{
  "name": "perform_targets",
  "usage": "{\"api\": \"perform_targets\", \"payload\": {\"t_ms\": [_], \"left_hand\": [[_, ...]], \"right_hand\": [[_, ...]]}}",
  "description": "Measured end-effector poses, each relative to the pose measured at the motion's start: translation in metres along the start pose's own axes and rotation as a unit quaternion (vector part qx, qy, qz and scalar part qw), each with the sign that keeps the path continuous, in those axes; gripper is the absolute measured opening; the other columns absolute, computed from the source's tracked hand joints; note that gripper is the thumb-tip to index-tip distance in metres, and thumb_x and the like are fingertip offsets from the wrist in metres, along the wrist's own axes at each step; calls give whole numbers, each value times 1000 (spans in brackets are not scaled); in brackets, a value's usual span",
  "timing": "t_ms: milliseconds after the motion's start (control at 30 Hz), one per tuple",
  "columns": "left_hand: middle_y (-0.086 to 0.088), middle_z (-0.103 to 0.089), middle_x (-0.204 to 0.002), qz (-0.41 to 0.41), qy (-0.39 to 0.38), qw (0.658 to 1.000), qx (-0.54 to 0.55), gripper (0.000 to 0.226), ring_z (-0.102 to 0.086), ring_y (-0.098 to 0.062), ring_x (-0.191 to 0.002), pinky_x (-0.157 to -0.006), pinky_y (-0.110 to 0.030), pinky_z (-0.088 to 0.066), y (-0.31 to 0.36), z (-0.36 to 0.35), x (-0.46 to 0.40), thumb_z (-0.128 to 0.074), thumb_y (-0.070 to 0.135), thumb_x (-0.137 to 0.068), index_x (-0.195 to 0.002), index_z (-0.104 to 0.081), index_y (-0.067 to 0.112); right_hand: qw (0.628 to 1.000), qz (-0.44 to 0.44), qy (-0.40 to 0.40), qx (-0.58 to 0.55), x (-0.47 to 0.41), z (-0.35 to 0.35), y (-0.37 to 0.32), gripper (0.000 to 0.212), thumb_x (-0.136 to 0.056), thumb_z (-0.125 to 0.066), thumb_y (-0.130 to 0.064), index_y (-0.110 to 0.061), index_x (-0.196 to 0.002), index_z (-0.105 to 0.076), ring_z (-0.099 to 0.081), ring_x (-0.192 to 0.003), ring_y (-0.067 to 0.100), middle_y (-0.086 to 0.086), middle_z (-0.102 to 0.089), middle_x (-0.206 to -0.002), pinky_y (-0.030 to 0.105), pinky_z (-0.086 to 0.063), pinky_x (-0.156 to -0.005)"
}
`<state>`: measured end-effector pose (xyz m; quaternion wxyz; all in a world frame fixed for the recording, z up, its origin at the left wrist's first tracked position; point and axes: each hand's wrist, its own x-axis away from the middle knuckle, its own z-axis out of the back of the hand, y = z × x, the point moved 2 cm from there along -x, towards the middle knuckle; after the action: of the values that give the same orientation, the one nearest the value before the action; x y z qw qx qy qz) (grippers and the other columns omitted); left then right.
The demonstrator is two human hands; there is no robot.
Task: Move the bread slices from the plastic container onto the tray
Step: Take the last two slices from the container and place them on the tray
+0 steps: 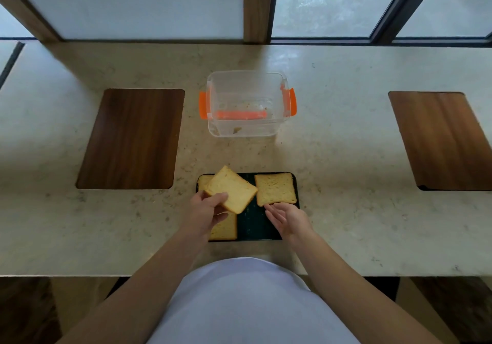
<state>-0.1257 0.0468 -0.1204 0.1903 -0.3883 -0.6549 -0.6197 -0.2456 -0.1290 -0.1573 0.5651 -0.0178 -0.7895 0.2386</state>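
Note:
The clear plastic container (247, 128) with orange clips stands at the middle of the counter and holds only crumbs. In front of it lies the dark tray (253, 224). My left hand (206, 208) grips one bread slice (231, 188) by its near corner, tilted above the tray's left half. Under it, a slice (203, 180) shows at the tray's far left corner and another (225, 228) at its near left. A further slice (275, 188) lies flat at the tray's far right. My right hand (288, 217) is open, fingertips at that slice's near edge.
Two dark wooden boards are set into the stone counter, one at the left (133, 138) and one at the right (439, 138). Windows run along the far edge of the counter. The counter's near edge is just behind the tray.

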Motion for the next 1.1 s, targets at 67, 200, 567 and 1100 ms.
{"api": "perform_targets", "payload": {"t_ms": [67,200,567,1100], "left_hand": [[-13,-70,-113,5,-6,1000,-4,30,-69,-22,-90,-69,-33,-54,-2,-3,1,-66,10,-91,-119,-58,11],[-12,-69,-114,12,-14,1000,-19,31,-69,-25,-96,-72,-34,-55,-5,-5,2,-66,10,-91,-121,-57,12],[-17,-71,-113,22,-108,992,-62,38,-74,-27,-94,-73,-35,-59,-11,-15,0,-68,11,-88,-124,-55,7],[-5,-65,-117,7,-162,953,-256,51,-69,-19,-100,-77,-33,-60,-8,-27,-1,-72,46,-84,-125,-56,21]], "right_hand": [[1000,-7,-6,-9,1,-2,-1,9,-93,-54,11,5,-99,-56,-70,-105,33,30,-61,-123,42,-55,-97],[1000,-10,-12,-24,1,-2,0,12,-91,-55,11,3,-99,-55,-70,-105,33,29,-62,-122,41,-56,-95],[988,-27,-88,127,16,4,2,31,-96,-64,-32,-8,-115,-66,-71,-104,28,15,-75,-110,37,-57,-85],[932,213,-155,251,42,37,-30,18,-86,-74,-6,-12,-103,-72,-70,-101,27,7,-73,-103,40,-60,-85]]}}
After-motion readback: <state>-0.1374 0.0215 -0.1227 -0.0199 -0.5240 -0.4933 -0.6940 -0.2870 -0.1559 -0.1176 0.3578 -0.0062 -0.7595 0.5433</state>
